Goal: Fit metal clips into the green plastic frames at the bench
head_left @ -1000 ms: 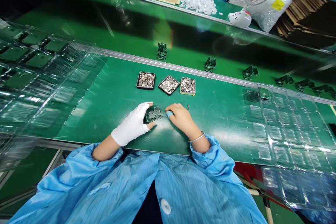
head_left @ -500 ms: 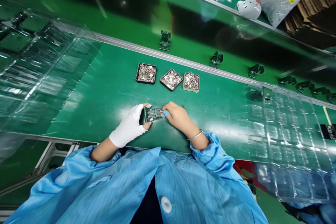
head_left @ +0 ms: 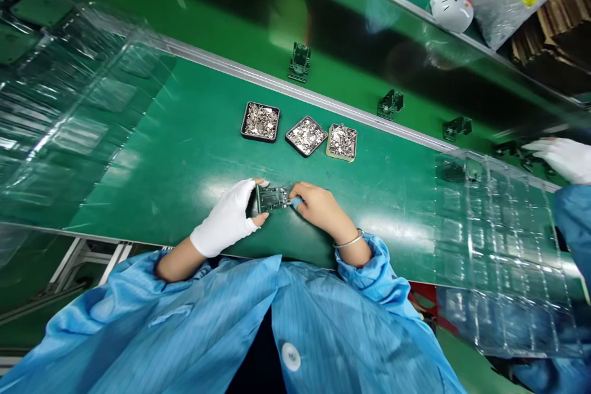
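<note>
A small green circuit board assembly [head_left: 273, 198] is held low over the bench in front of me. My left hand [head_left: 231, 215], in a white glove with bare fingertips, grips its left end between thumb and fingers. At the board's right end, my right hand [head_left: 316, 208] is closed in a pinch, with a blue cover on one finger. What those fingertips hold is too small to make out. Beyond my hands lie three small trays full of shiny metal parts: the left tray [head_left: 243, 129], the middle tray [head_left: 295, 146] and the right tray [head_left: 354, 146].
Behind a metal rail [head_left: 258, 77], more board assemblies [head_left: 300, 63] stand on a green strip. Clear plastic trays lie at left [head_left: 87, 117] and right [head_left: 496, 228]. A co-worker's white-gloved hand [head_left: 570, 157] is at far right. A fan [head_left: 452, 12] stands on the upper shelf.
A co-worker's gloved hand and blue sleeve have come in at the right, over the boards there. The view has shifted slightly. My hands keep nearly the same hold.
</note>
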The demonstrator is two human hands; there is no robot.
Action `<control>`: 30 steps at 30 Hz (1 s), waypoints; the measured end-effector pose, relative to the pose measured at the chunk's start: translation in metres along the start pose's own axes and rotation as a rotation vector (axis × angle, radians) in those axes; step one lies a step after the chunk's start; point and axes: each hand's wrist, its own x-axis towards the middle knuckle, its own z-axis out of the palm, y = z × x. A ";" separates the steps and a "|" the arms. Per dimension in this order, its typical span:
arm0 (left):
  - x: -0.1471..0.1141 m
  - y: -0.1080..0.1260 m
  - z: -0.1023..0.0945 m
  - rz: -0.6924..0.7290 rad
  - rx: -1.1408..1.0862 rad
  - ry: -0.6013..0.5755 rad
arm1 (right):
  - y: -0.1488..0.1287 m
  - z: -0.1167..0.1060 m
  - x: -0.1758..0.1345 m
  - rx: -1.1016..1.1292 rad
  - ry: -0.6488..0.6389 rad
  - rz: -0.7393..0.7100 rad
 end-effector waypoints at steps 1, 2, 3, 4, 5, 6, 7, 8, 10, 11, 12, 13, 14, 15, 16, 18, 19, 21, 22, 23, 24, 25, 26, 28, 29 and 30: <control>0.000 0.000 0.000 -0.001 -0.006 -0.001 | -0.003 0.001 -0.001 -0.035 -0.001 0.015; 0.001 -0.001 -0.001 -0.006 -0.012 -0.002 | -0.005 0.002 -0.001 -0.056 -0.001 0.027; 0.001 -0.001 -0.001 -0.013 -0.020 -0.003 | -0.005 0.003 -0.001 -0.059 0.001 0.034; 0.000 -0.001 -0.002 -0.022 -0.027 -0.002 | -0.003 0.004 -0.001 -0.041 0.006 0.034; 0.000 -0.001 -0.002 -0.027 -0.036 0.002 | 0.000 0.004 -0.001 -0.005 0.015 0.022; 0.000 -0.001 -0.002 -0.026 -0.044 0.009 | 0.004 0.003 -0.001 0.042 0.036 -0.004; -0.001 0.000 -0.002 -0.015 -0.052 0.020 | 0.010 0.002 -0.001 0.089 0.084 -0.038; -0.002 0.001 -0.001 0.005 -0.059 0.037 | 0.014 0.000 -0.001 0.128 0.155 -0.073; -0.003 0.003 0.001 0.045 -0.075 0.086 | 0.021 -0.002 -0.002 0.180 0.314 -0.138; -0.004 0.005 0.002 0.055 -0.082 0.113 | 0.022 -0.003 -0.002 0.204 0.365 -0.163; -0.004 0.007 0.003 0.058 -0.090 0.134 | 0.021 -0.003 -0.001 0.240 0.385 -0.177; -0.004 0.008 0.004 0.061 -0.098 0.148 | 0.019 -0.002 -0.001 0.288 0.376 -0.183; -0.004 0.009 0.004 0.072 -0.108 0.152 | 0.016 -0.001 -0.001 0.341 0.354 -0.185; -0.004 0.011 0.003 0.095 -0.122 0.148 | 0.013 0.000 -0.001 0.387 0.343 -0.182; -0.003 0.011 0.002 0.126 -0.140 0.140 | 0.009 0.001 -0.001 0.413 0.350 -0.180; 0.000 0.012 0.000 0.180 -0.152 0.124 | 0.003 0.005 -0.002 0.363 0.399 -0.208; 0.002 0.012 -0.001 0.183 -0.130 0.121 | 0.000 0.007 -0.003 0.291 0.417 -0.242; 0.008 0.010 -0.001 0.150 -0.033 0.124 | -0.005 0.010 -0.004 0.113 0.410 -0.335; 0.010 0.009 -0.001 0.131 0.023 0.120 | -0.006 0.011 -0.004 0.039 0.382 -0.394; 0.013 0.008 0.000 0.120 0.070 0.111 | -0.007 0.010 -0.004 -0.009 0.350 -0.447; 0.015 0.007 0.000 0.117 0.103 0.097 | -0.005 0.007 -0.004 -0.031 0.324 -0.482; 0.016 0.006 0.000 0.120 0.124 0.081 | -0.001 0.002 -0.003 -0.030 0.321 -0.479; 0.017 0.006 0.000 0.121 0.141 0.067 | 0.006 -0.006 -0.002 -0.019 0.350 -0.426; 0.016 0.005 0.001 0.111 0.177 0.060 | 0.028 -0.026 0.002 0.004 0.490 -0.179; 0.015 0.004 0.001 0.106 0.194 0.060 | 0.041 -0.037 0.004 -0.014 0.582 -0.013; 0.014 0.004 0.001 0.104 0.207 0.058 | 0.055 -0.047 0.006 -0.046 0.637 0.120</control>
